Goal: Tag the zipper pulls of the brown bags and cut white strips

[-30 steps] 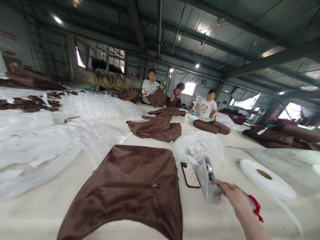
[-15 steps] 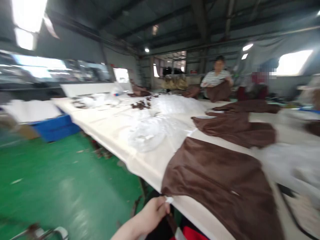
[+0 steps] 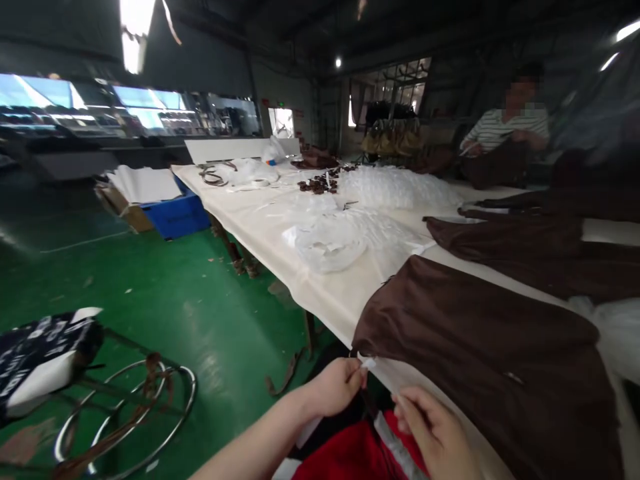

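Note:
My left hand is closed in a pinch at the table's near edge. A small white piece sticks out between its thumb and fingers. Below it hangs a narrow brown strap, with pale wrapping around its lower part. My right hand is curled beside the strap, fingertips pressed together; what they hold, if anything, is hidden. Just beyond both hands a brown fabric piece lies on the table, its near corner close to my left fingertips. Red cloth covers my lap.
The long table carries clear plastic bags, small brown pieces and more brown fabric. A co-worker handles brown cloth across it. Leftward on the floor are a blue bin and a metal-ringed stool.
My right hand has come into view beside the strap. The view has turned left, bringing in the stool. My left hand keeps its pinch on the white piece.

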### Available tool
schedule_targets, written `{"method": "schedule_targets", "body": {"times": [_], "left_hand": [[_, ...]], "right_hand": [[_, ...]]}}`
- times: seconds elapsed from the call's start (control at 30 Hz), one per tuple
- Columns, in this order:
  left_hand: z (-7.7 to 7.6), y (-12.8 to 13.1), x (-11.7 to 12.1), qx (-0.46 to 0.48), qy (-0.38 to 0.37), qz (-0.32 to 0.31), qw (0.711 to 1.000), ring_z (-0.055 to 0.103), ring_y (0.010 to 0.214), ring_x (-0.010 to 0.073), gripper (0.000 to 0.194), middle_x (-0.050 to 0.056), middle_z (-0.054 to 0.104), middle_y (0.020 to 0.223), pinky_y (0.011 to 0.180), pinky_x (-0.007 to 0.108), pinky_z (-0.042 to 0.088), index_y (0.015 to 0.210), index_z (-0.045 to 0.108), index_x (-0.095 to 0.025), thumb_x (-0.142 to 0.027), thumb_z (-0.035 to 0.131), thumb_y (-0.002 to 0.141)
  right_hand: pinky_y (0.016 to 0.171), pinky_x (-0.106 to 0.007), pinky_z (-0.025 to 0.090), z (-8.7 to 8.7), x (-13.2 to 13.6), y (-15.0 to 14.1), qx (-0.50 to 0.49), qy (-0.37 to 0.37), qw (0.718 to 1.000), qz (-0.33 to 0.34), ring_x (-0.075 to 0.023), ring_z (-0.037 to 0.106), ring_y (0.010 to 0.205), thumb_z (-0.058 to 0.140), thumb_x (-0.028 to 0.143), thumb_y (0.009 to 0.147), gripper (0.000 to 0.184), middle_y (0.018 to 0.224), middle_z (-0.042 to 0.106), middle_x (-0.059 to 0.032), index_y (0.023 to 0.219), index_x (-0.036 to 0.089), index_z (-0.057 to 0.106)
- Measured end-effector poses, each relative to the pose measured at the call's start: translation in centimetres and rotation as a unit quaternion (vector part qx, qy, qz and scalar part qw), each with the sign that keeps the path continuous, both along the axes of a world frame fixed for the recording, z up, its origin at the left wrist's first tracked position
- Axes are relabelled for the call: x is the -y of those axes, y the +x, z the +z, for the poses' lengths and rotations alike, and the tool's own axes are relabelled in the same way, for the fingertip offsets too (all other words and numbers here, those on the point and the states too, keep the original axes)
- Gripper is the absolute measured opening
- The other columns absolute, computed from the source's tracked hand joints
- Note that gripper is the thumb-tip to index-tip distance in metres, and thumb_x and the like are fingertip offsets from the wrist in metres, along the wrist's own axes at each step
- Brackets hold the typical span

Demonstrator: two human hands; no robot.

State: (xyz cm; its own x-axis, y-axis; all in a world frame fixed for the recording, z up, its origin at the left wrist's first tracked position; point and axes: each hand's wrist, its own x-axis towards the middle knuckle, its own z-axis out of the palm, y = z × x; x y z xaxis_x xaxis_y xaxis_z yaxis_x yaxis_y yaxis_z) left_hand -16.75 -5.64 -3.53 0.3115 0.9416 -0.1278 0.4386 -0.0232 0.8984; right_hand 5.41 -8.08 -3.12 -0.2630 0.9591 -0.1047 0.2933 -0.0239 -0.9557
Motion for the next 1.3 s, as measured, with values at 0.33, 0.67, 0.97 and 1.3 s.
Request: {"method": "schedule_targets", "body": {"times": [0.33,0.67,0.97,1.3], "left_hand": [[0.9,-0.1,-0.2,0.003,0.025,-0.056,0.998,0.053,0.070,0.0150,0.023,0.002,0.061,0.075,0.072,0.023,0.043,0.074,0.057,-0.017,-0.021,0.039,0.088],[-0.2,-0.5,-0.8,0.082,-0.079,0.030,0.993,0.041,0.059,0.0119,0.044,-0.002,0.048,0.062,0.060,0.025,0.033,0.066,0.049,-0.018,-0.053,0.041,0.092],[-1.3,-1.1,-1.5,0.245,-0.383,-0.078,0.887,0.010,0.041,0.0059,0.043,-0.011,0.020,0.052,0.039,0.020,0.009,0.075,0.042,-0.021,-0.062,0.053,0.079],[-1.0,-0.9,-0.3,0.234,-0.241,0.011,0.942,0.018,0.042,0.0075,0.042,-0.008,0.025,0.051,0.041,0.021,0.017,0.072,0.053,-0.017,-0.055,0.045,0.089]], "right_hand": [[0.046,-0.022,0.033,-2.5,-2.8,-5.8,-0.105,-0.091,0.990,0.022,-0.0091,0.045,0.046,0.061,0.061,0.077,0.044,0.054,0.053,0.0033,0.070,0.018,0.060],[0.050,-0.022,0.040,-3.5,-3.7,-5.8,-0.082,-0.129,0.987,0.051,-0.0103,0.053,0.051,0.060,0.052,0.080,0.035,0.061,0.060,0.0014,0.078,0.017,0.064],[0.060,-0.025,0.047,-3.9,-4.6,-5.7,-0.036,-0.057,0.995,0.073,-0.0149,0.060,0.063,0.051,0.034,0.084,0.023,0.069,0.067,-0.0017,0.079,0.018,0.066],[0.051,-0.023,0.043,-3.7,-5.7,-6.2,-0.009,-0.076,0.995,0.056,-0.0136,0.056,0.050,0.059,0.047,0.080,0.035,0.055,0.063,-0.0010,0.062,0.017,0.065]]}}
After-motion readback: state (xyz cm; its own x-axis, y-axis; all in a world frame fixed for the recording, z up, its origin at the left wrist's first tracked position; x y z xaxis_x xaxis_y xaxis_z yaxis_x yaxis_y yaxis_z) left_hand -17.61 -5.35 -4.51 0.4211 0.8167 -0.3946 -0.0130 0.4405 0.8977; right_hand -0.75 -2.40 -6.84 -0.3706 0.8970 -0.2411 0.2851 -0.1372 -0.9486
